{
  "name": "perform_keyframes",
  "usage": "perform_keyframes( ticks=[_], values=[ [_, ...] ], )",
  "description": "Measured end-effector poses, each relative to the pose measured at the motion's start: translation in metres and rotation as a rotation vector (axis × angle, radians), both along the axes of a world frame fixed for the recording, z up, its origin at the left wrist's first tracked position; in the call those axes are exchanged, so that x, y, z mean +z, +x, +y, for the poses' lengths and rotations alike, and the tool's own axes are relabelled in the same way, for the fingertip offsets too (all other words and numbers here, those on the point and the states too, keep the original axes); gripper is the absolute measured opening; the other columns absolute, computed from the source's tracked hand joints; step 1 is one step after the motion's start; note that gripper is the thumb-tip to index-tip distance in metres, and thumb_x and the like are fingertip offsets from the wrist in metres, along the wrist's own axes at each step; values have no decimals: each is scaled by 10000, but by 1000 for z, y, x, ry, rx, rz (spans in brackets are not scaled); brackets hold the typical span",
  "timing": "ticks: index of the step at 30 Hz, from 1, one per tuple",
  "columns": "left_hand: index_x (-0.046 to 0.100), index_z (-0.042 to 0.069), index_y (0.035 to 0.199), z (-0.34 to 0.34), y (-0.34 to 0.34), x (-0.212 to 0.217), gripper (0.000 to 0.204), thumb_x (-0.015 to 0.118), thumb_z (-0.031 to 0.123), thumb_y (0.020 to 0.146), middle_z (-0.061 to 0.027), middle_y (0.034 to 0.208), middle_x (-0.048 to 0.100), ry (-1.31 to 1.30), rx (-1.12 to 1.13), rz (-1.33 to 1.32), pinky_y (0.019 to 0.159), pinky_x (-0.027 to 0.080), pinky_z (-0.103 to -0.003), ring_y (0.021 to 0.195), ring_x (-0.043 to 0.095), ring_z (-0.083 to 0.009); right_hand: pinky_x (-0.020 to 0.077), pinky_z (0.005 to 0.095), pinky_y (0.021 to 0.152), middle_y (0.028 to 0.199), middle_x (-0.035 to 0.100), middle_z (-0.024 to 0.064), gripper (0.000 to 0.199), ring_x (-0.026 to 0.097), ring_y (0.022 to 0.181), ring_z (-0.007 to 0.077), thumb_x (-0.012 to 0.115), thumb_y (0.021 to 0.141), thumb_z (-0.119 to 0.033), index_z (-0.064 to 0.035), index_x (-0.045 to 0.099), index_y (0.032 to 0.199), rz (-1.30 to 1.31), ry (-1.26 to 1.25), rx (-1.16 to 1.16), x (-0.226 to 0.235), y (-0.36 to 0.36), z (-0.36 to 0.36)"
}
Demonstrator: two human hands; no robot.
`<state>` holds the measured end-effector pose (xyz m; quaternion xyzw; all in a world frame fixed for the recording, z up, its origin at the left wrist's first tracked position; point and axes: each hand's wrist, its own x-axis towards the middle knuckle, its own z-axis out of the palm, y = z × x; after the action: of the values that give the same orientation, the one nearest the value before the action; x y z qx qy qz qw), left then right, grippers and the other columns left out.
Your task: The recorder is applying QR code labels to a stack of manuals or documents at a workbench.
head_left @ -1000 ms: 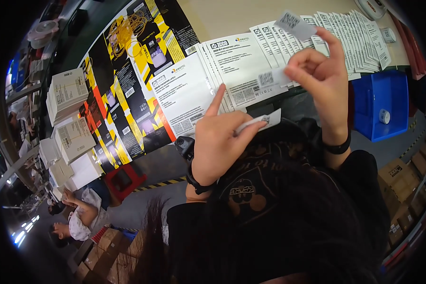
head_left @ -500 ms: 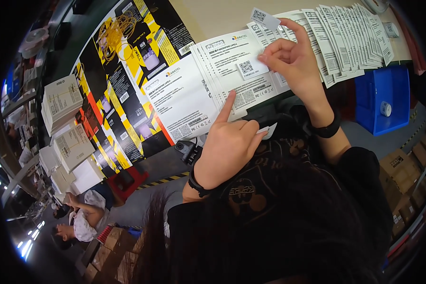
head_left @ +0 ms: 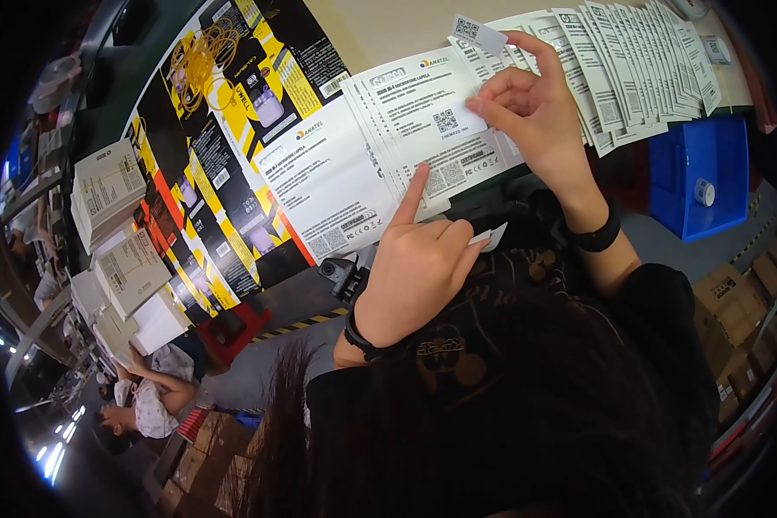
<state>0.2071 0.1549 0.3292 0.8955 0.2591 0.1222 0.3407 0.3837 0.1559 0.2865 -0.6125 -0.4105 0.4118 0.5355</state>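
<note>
My right hand [head_left: 535,116] pinches the edge of a small white QR-code label [head_left: 445,123], which lies against the top printed white card [head_left: 419,95]. A second QR-code label [head_left: 479,34] clings to that hand's raised index fingertip. My left hand [head_left: 427,263] presses its index fingertip on the lower part of the same card. Its other fingers are curled, and a small white slip [head_left: 494,237] sticks out between thumb and fingers. Another printed card [head_left: 324,177] lies to the left, alongside overlapping card edges.
A fan of printed cards [head_left: 639,73] spreads to the right. Black-and-yellow printed sheets [head_left: 233,129] with yellow rubber bands [head_left: 203,65] cover the table's left, beside stacks of cards [head_left: 108,190]. A blue bin [head_left: 699,173] holds a white roll. A co-worker [head_left: 160,397] is at lower left.
The QR-code label in my right hand has gone from tilted above the card to lying flatter against it. The left hand stays almost still.
</note>
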Motion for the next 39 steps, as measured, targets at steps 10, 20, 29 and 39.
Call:
perform_keyframes(
  ticks=[10,20,29,39],
  values=[
    [507,24,590,-2,-1,-2,189,668,73,677,-67,476,483,19,-7,-11,981,316,-478,437,472,-262,414,202,540,822,463,30,539,494,648,86,637,725,-13,-35,365,1190,-626,41,-69,-11,-17,-1],
    [490,27,580,-13,-6,-2,204,663,71,679,-68,470,451,28,90,-29,978,321,-474,432,460,-260,406,359,846,1122,491,120,496,545,943,254,648,719,-145,-62,445,1163,-550,504,231,-4,-20,-5],
    [453,32,570,-13,-5,-3,217,628,59,696,-68,437,377,52,95,-52,1003,291,-462,414,439,-250,231,420,1022,1283,409,158,478,456,1124,286,626,737,-167,-51,464,1171,-817,179,300,25,-22,-26],
    [434,36,562,-14,-8,-2,235,620,58,704,-72,425,362,44,65,-19,1018,270,-453,394,424,-256,406,214,675,890,587,61,192,531,779,103,608,777,-95,-3,584,943,-125,47,10,14,-1,-15]
  ],
)
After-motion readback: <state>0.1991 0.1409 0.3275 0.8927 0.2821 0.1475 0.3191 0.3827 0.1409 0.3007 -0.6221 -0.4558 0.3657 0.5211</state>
